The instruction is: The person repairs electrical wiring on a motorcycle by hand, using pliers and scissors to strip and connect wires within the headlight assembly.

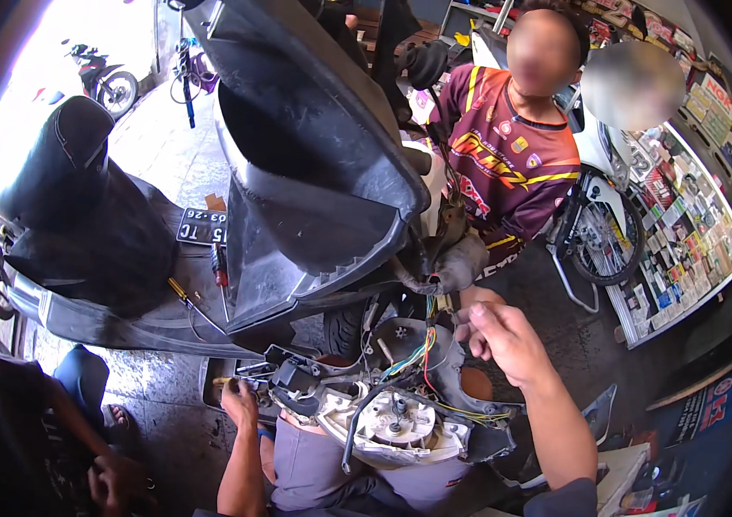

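Observation:
A scooter's dark plastic handlebar cover with a pale instrument housing (400, 424) rests across my lap, its back side up. Coloured wires (420, 353) run from it up to the scooter's front. Beside those wires, my right hand (504, 340) is raised with curled fingers; what they pinch, if anything, is too small to make out. My left hand (240, 403) reaches down at a tool tray (211, 398) on the left. Its fingers are closed by a small yellowish piece, whose kind I cannot make out. Metal tools (255, 370) lie in the tray.
The scooter's black front panel (297, 155) towers ahead. A red screwdriver (220, 271), a yellow-handled screwdriver (178, 291) and a number plate (200, 227) lie on its footboard. A person in a maroon jersey (504, 155) is opposite, another person's hands (116, 482) lower left. A motorcycle wheel (600, 228) stands right.

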Action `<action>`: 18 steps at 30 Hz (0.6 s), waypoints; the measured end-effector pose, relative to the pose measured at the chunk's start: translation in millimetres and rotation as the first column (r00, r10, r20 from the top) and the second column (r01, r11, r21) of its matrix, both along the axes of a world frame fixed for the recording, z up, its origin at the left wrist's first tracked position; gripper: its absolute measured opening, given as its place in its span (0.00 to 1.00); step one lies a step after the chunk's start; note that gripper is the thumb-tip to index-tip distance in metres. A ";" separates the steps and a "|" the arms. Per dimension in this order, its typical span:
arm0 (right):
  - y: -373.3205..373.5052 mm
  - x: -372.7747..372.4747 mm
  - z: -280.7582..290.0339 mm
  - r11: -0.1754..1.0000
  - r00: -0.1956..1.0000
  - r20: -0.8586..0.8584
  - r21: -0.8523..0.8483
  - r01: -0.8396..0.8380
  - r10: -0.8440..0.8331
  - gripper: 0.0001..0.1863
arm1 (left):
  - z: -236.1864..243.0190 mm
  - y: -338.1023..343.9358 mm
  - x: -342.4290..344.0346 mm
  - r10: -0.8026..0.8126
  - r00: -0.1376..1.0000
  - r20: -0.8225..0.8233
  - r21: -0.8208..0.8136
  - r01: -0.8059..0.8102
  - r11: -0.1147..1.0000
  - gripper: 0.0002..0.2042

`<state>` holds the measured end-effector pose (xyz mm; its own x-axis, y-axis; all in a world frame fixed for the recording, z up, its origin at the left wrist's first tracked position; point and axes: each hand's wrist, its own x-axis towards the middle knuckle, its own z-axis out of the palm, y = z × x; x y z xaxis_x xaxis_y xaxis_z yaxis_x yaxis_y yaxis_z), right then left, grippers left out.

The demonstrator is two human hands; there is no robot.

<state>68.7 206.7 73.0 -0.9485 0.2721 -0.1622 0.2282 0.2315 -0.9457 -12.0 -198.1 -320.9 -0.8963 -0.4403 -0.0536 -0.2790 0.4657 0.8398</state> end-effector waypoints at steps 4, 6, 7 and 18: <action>1.9 -20.6 -15.0 0.998 0.998 -0.010 0.007 -0.062 0.062 0.21 | 87.8 16.2 -4.2 0.111 0.967 -0.228 0.213 -0.062 0.975 0.13; 0.5 -21.3 -16.1 0.994 0.994 -0.045 0.051 -0.097 0.100 0.20 | 130.5 31.3 -5.4 0.139 0.911 -0.387 0.266 -0.034 0.963 0.13; -0.6 -19.1 -13.7 0.989 0.990 -0.067 0.091 -0.120 0.126 0.18 | 145.5 34.2 -6.5 0.156 0.872 -0.464 0.291 -0.017 0.957 0.12; -45.2 52.0 10.9 1.000 0.966 -0.259 -0.010 -0.006 0.003 0.09 | 362.5 137.1 30.6 -0.536 0.418 -0.733 0.056 0.823 0.566 0.11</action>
